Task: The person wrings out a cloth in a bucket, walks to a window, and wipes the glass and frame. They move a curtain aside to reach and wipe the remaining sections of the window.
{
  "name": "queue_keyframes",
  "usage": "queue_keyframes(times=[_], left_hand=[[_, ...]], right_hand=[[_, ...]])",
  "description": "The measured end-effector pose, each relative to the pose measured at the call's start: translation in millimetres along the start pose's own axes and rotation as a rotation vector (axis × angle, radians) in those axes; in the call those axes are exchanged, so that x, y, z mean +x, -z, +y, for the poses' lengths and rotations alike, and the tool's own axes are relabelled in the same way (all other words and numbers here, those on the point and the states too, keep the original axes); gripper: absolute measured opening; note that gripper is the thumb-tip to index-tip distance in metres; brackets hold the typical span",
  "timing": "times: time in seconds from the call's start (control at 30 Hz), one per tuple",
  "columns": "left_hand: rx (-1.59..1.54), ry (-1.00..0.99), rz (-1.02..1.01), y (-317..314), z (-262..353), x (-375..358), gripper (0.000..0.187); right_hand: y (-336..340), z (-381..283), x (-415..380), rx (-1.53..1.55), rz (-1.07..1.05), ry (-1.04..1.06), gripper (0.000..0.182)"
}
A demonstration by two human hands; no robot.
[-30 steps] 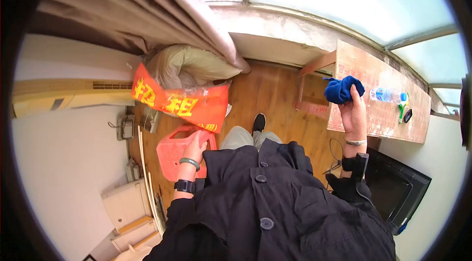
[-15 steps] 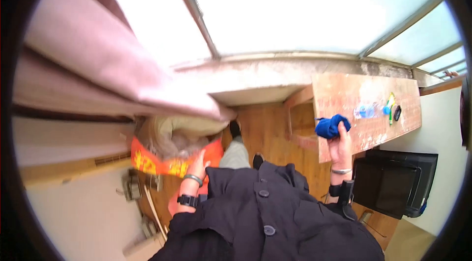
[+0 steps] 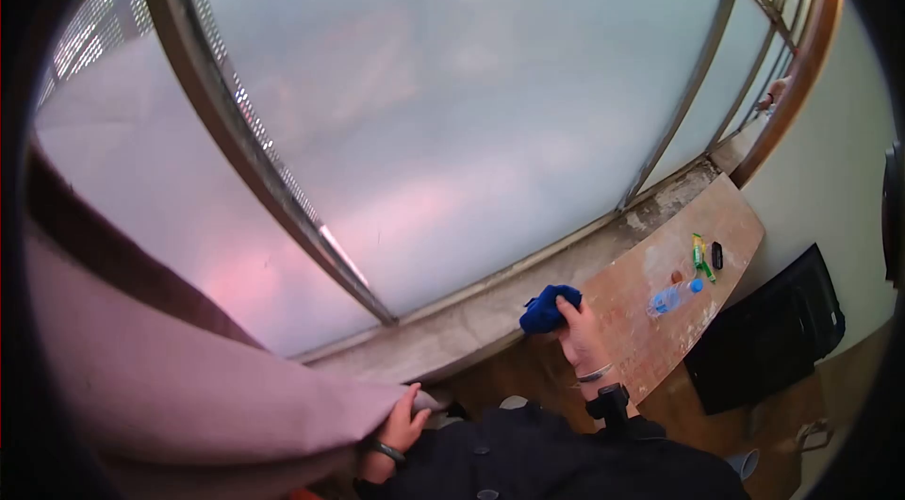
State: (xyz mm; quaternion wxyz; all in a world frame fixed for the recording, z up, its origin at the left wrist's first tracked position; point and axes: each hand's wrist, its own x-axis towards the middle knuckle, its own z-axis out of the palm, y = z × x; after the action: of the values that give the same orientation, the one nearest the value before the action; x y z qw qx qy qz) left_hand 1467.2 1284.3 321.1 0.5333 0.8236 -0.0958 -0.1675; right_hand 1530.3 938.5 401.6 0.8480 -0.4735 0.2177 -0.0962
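A bunched blue cloth (image 3: 544, 311) is gripped in my right hand (image 3: 580, 330), over the window ledge beside the near end of the wooden table. At the lower middle, my left hand (image 3: 403, 425) rests against the edge of the pink curtain (image 3: 273, 406), its fingers bent over the fabric. Whether those fingers pinch the curtain is not clear. Large frosted window panes (image 3: 443, 123) fill the view ahead.
The worn wooden table (image 3: 622, 283) holds a clear bottle with a blue cap (image 3: 671, 297), green and yellow packets (image 3: 699, 253) and a small black object (image 3: 717, 256). A black screen (image 3: 764, 340) stands right of it. Window frame bars (image 3: 226, 137) cross the left.
The view has tilted up toward the window. My left hand has gone from the orange-red bag to the curtain's edge. My right hand, still holding the blue cloth, is now over the ledge.
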Motion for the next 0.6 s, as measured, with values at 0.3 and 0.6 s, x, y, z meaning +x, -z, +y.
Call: queue_keyframes(times=[0.3,0.6], left_hand=[[-0.766,-0.074,0.116,23,63,56,0.073],[-0.678,-0.053,0.452,37,70,60,0.074]], right_hand=[[-80,-70,55,0.106,-0.121,0.213,0.021],[-169,-174,103,-0.038,-0.390,0.737,0.027]])
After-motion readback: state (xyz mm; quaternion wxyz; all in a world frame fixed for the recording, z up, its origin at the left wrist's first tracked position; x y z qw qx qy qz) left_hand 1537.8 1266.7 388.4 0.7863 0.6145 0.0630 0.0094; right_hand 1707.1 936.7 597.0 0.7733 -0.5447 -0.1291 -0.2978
